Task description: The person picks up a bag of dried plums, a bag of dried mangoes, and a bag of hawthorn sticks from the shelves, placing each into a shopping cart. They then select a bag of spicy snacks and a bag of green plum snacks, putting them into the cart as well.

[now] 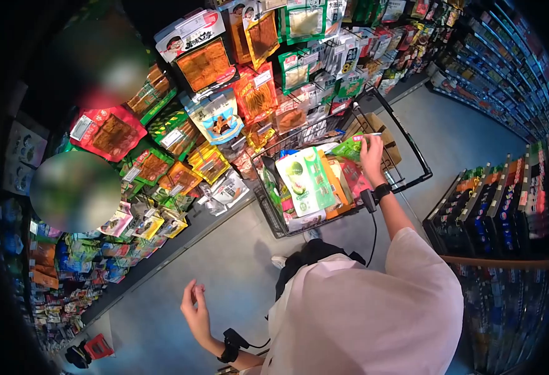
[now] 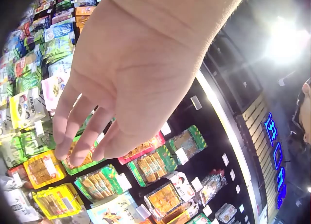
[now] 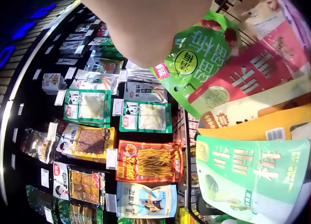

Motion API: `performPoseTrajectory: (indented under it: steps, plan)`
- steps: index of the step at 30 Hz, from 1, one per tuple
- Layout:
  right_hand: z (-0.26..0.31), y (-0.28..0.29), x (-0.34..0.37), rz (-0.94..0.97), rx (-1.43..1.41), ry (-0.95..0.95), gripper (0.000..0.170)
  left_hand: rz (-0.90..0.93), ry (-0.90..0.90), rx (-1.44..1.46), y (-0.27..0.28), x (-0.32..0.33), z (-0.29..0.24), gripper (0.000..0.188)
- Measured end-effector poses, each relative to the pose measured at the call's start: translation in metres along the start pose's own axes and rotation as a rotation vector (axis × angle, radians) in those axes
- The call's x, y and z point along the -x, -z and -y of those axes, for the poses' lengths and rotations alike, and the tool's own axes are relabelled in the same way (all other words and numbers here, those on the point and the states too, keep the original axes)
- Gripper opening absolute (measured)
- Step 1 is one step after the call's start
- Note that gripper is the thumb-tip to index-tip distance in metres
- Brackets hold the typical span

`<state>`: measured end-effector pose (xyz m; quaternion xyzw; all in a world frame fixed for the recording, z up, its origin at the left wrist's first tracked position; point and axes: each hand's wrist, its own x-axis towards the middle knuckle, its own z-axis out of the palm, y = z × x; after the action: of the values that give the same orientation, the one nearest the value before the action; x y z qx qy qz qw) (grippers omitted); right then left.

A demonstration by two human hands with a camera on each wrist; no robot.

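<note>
On my head feed's dial, my left hand (image 1: 196,312) hangs at seven o'clock, fingers loosely bent, slightly apart, above grey floor (image 1: 156,300). At two, my right hand (image 1: 372,159) pinches a green pouch (image 1: 348,148) over a black wire cart (image 1: 277,228) piled with bright packets (image 1: 306,181). Snack bags (image 1: 202,65) crowd a dark wall display from nine to one; a rack (image 1: 493,206) stands at three, tall shelves (image 1: 499,62) beyond at two.

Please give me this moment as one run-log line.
right hand: holding green packet at cart | left hand: empty, away from cart | cart: bagged snacks inside | display: hanging snack packs alongside
</note>
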<state>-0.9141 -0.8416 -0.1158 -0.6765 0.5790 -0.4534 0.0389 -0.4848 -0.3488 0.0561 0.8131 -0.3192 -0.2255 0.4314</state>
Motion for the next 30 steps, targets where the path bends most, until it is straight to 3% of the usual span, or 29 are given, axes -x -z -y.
performPoseTrajectory:
  steps: [7, 10, 14, 18, 22, 25, 28, 30]
  plan:
    - [0.047, 0.039, -0.046, -0.008, -0.009, 0.167, 0.012, 0.009, 0.023, -0.066, -0.037, -0.008, -0.039, 0.025]
    - [0.053, 0.040, -0.057, 0.127, -0.276, 0.093, 0.012, 0.011, 0.020, -0.084, -0.052, -0.011, -0.060, 0.025]
    - [0.051, 0.039, -0.063, 0.228, -0.327, 0.135, 0.014, 0.010, 0.032, -0.076, -0.075, -0.010, -0.084, 0.025]
    - [0.055, 0.041, -0.077, 0.182, -0.390, 0.074, 0.013, -0.003, 0.065, -0.063, -0.090, -0.003, -0.091, 0.025]
    - [0.072, 0.043, -0.081, 0.257, -0.432, 0.042, 0.019, -0.015, 0.101, -0.068, -0.099, 0.006, -0.098, 0.025]
    - [0.094, 0.033, -0.066, 0.303, -0.411, 0.155, 0.019, -0.056, 0.075, -0.095, -0.101, 0.013, -0.092, 0.026]
    - [0.133, 0.023, -0.047, 0.485, -0.473, 0.155, 0.017, -0.067, 0.123, -0.094, -0.092, 0.024, -0.082, 0.028]
    - [0.169, 0.034, -0.006, 0.652, -0.720, 0.093, 0.015, 0.022, 0.062, -0.028, -0.097, 0.027, -0.076, 0.032]
